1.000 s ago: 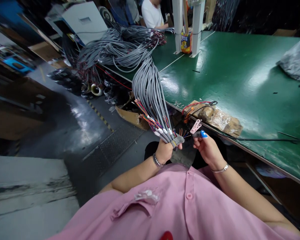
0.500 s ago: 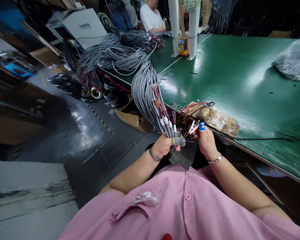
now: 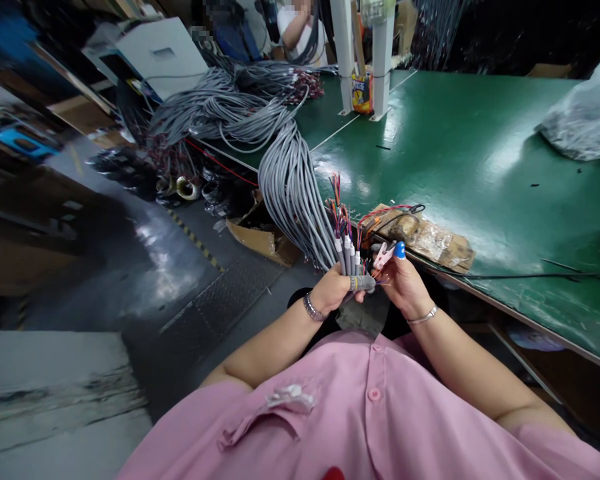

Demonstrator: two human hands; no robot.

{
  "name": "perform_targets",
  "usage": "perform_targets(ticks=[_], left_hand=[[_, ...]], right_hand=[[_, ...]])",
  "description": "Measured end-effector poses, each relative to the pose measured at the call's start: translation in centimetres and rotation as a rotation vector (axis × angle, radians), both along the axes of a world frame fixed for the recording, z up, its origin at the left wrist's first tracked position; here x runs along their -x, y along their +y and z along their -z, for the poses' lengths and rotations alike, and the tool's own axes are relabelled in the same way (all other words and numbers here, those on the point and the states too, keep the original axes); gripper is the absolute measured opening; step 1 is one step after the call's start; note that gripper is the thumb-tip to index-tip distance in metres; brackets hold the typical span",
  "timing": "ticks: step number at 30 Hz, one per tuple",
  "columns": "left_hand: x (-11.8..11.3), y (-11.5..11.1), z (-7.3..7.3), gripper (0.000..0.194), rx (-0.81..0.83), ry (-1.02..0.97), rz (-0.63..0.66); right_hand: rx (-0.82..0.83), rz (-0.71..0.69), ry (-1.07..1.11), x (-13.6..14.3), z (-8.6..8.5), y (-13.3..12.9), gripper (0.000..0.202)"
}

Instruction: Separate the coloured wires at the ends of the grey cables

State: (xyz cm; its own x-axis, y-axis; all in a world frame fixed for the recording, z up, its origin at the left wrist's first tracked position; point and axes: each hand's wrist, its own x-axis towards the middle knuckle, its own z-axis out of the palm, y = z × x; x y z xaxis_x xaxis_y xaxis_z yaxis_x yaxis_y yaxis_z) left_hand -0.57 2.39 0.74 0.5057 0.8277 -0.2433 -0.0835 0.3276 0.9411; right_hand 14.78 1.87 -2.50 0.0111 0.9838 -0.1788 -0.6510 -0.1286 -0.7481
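My left hand [image 3: 334,288] is closed round a bunch of grey cables [image 3: 349,257]. A grey knitted cover with a yellow band [image 3: 361,284] wraps its thumb. Coloured wires [image 3: 338,212] fan out of the cables' white-wrapped ends, and a few thin ones spread past the thumb. On the right, my right hand [image 3: 405,285] is pinched on a pink clip [image 3: 383,256] shaped like a clothespin. It wears a blue cap [image 3: 399,250] on its thumb. Its fingertips are close to the thin wires; whether they touch is hidden.
The long grey cable bundle [image 3: 287,173] runs back over the edge of the green table [image 3: 460,160]. A taped wooden block [image 3: 433,241] with red and black leads lies at that edge. A plastic bag [image 3: 583,120] sits at right. Behind, a person [image 3: 295,30] sits.
My right hand has turned and come in closer to the thin wires, its fingers more extended. The wire ends above my left hand have shifted right. The person behind has raised an arm.
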Motion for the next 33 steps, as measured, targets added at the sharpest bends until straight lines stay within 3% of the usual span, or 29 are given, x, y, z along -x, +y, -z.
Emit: perform_targets(ticks=[6, 10, 14, 18, 23, 28, 33], left_hand=[[0.5, -0.9, -0.3, 0.024, -0.012, -0.051, -0.041], [0.9, -2.0, 0.2, 0.022, -0.073, -0.033, -0.099], [0.8, -2.5, 0.6, 0.023, -0.110, -0.049, -0.198], [0.1, -2.3, 0.5, 0.022, -0.143, -0.055, -0.253], [-0.7, -2.1, 0.2, 0.024, -0.140, -0.046, -0.247], [-1.1, -1.9, 0.1, 0.032, -0.181, 0.008, -0.238], [-1.2, -1.9, 0.2, 0.031, -0.183, 0.050, -0.223]], right_hand=[[0.052, -0.115, 0.115, -0.4, -0.7, -0.6, 0.057], [0.045, -0.153, 0.163, -0.9, -1.0, -0.9, 0.043], [0.003, -0.110, 0.097, -0.9, -1.1, -1.0, 0.029], [-0.020, -0.083, 0.063, -0.7, -0.9, -1.1, 0.034], [-0.030, -0.035, 0.047, -0.4, -0.5, -0.8, 0.046], [0.034, -0.051, 0.152, -0.2, -0.4, -0.3, 0.045], [0.057, 0.033, 0.204, 0.2, -0.2, 0.1, 0.040]])
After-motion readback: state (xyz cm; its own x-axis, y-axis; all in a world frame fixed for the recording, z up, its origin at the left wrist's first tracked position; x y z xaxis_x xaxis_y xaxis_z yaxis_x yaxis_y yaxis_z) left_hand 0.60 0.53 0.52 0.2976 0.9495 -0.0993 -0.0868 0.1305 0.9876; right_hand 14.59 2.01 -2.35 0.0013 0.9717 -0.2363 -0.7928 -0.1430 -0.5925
